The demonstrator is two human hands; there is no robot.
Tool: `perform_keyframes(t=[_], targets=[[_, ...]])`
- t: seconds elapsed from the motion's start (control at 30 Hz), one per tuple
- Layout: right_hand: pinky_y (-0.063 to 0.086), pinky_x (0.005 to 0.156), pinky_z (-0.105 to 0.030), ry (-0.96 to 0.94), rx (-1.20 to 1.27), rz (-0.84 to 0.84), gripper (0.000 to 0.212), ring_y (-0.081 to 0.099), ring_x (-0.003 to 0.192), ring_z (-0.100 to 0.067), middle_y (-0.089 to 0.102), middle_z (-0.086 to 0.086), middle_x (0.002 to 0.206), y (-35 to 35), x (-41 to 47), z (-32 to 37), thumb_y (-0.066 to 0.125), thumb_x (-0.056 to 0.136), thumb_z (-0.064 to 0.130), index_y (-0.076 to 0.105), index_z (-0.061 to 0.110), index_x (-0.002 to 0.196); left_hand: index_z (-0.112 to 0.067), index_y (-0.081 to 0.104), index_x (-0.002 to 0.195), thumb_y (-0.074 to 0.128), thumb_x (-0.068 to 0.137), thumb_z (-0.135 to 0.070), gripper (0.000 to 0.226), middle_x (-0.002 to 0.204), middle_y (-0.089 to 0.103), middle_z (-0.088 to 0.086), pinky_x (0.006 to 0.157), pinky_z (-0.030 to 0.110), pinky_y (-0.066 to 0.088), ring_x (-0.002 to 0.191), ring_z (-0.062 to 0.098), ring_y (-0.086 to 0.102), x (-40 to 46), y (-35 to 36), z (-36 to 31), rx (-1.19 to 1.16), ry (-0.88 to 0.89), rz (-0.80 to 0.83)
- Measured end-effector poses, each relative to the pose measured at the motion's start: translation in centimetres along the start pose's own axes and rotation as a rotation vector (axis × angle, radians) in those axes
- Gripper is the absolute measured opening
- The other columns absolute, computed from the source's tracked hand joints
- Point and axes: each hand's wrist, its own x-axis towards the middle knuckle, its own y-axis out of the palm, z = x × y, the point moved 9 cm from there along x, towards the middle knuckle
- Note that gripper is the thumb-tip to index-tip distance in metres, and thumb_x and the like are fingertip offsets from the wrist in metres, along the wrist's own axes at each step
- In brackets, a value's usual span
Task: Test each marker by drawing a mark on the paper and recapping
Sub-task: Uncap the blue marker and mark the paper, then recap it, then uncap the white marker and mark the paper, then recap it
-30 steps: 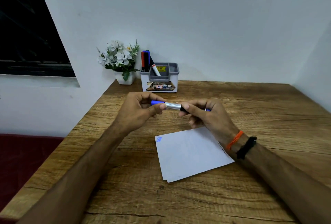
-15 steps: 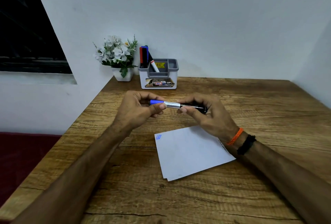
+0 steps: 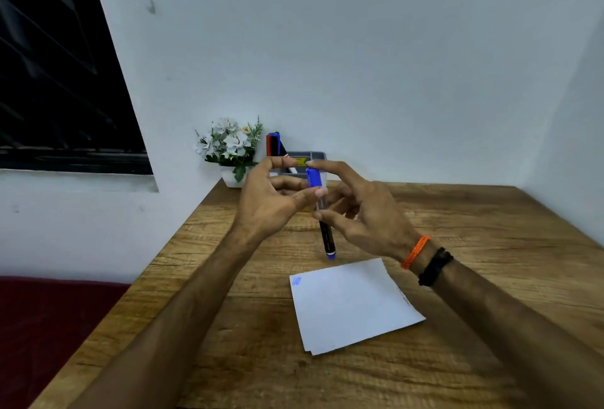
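Observation:
A blue marker [image 3: 327, 234] stands nearly upright above the table, with its blue cap on top and its blue end pointing down. My left hand [image 3: 271, 204] pinches it just under the cap, thumb against the barrel. My right hand [image 3: 367, 214] pinches the barrel a little lower between thumb and curled fingers, its index finger stretched over the cap. On the wooden table [image 3: 490, 245] below lies the white paper [image 3: 354, 305], with a small blue mark [image 3: 296, 281] in its far left corner.
A grey and white holder [image 3: 316, 157] with red, blue and black markers [image 3: 273, 144] stands at the back against the wall, partly hidden by my hands. A white pot of flowers [image 3: 232, 147] sits to its left. The table's left edge drops to a red surface.
The marker has swung from lying level between my hands to standing upright, cap up. Both hands have lifted toward the holder, and my right index finger has stretched out over the cap.

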Motion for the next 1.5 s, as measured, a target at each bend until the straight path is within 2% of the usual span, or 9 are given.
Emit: perform_keyframes(t=[0.17,0.23,0.33,0.5,0.8,1.03,1.23,1.37,1.5], targets=[[0.061,0.067,-0.034,0.08,0.112,-0.065,0.064,0.072,0.064,-0.009,0.075,0.004,0.083,-0.9,1.2,-2.0,0.079,0.081,0.022,0.047,0.036,0.135,-0.012,0.06,0.112,0.079,0.06,-0.046,0.065,0.087,0.075,-0.002,0.083,0.036,0.057,0.091,0.016,0.072,1.8,0.3,2.7,0.064,-0.046,0.067],[0.06,0.066,-0.029,0.119,0.114,-0.105,0.063,0.071,0.063,-0.008,0.074,0.002,0.083,-1.2,2.0,-3.3,0.08,0.081,0.024,0.047,0.034,0.134,-0.017,0.062,0.112,0.074,0.067,-0.052,0.058,0.102,0.072,-0.006,0.089,0.034,0.055,0.099,0.013,0.068,2.3,0.1,5.2,0.282,-0.069,0.083],[0.057,0.065,-0.021,0.178,0.104,-0.166,0.063,0.07,0.061,-0.005,0.074,0.002,0.082,-1.2,3.7,-5.4,0.081,0.08,0.024,0.048,0.035,0.132,-0.018,0.055,0.13,0.063,0.084,-0.054,0.059,0.131,0.06,0.001,0.1,0.037,0.046,0.118,0.017,0.056,2.7,-0.3,9.3,0.71,-0.106,0.106],[0.056,0.067,-0.016,0.192,0.071,-0.267,0.064,0.069,0.063,-0.001,0.074,0.004,0.08,-0.8,7.2,-8.0,0.082,0.078,0.023,0.048,0.032,0.132,-0.022,0.047,0.137,0.034,0.09,-0.068,0.067,0.149,0.042,0.003,0.112,0.047,0.024,0.138,0.022,0.034,2.7,0.4,13.0,1.103,-0.083,0.236],[0.061,0.075,-0.034,0.173,-0.033,-0.375,0.064,0.071,0.067,-0.011,0.075,0.0,0.084,0.1,13.4,-10.8,0.078,0.081,0.023,0.044,0.027,0.135,-0.023,0.044,0.139,0.029,0.092,-0.067,0.066,0.153,0.034,0.002,0.114,0.048,0.016,0.141,0.02,0.029,2.6,0.5,13.3,1.127,-0.094,0.251],[0.06,0.078,-0.034,0.251,-0.114,-0.31,0.061,0.071,0.069,-0.016,0.075,-0.001,0.081,2.1,14.7,-13.9,0.08,0.08,0.022,0.046,0.025,0.131,-0.022,0.044,0.137,0.027,0.091,-0.067,0.067,0.152,0.034,0.001,0.115,0.05,0.018,0.14,0.02,0.028,2.8,0.4,13.7,1.113,-0.085,0.252],[0.058,0.082,-0.041,0.306,-0.276,-0.102,0.059,0.071,0.086,-0.023,0.072,-0.006,0.108,4.4,14.6,-15.4,0.079,0.079,0.028,0.046,0.022,0.127,-0.023,0.044,0.138,0.029,0.091,-0.067,0.066,0.152,0.034,0.002,0.115,0.05,0.018,0.141,0.021,0.027,2.9,0.4,13.7,1.112,-0.094,0.256],[0.055,0.084,-0.036,0.287,-0.229,-0.187,0.062,0.062,0.099,-0.021,0.061,-0.008,0.122,3.6,14.7,-14.6,0.079,0.078,0.027,0.047,0.019,0.131,-0.023,0.043,0.139,0.029,0.092,-0.067,0.066,0.154,0.032,0.002,0.116,0.05,0.016,0.142,0.021,0.026,2.8,0.5,13.8,1.112,-0.112,0.266],[0.052,0.074,-0.029,0.181,-0.256,-0.306,0.035,0.058,0.079,-0.011,0.067,0.001,0.099,3.4,14.6,-12.0,0.075,0.081,0.024,0.061,0.017,0.112,-0.023,0.042,0.139,0.028,0.092,-0.067,0.066,0.154,0.031,0.003,0.117,0.051,0.016,0.142,0.021,0.025,2.7,0.5,13.6,1.113,-0.112,0.272]])
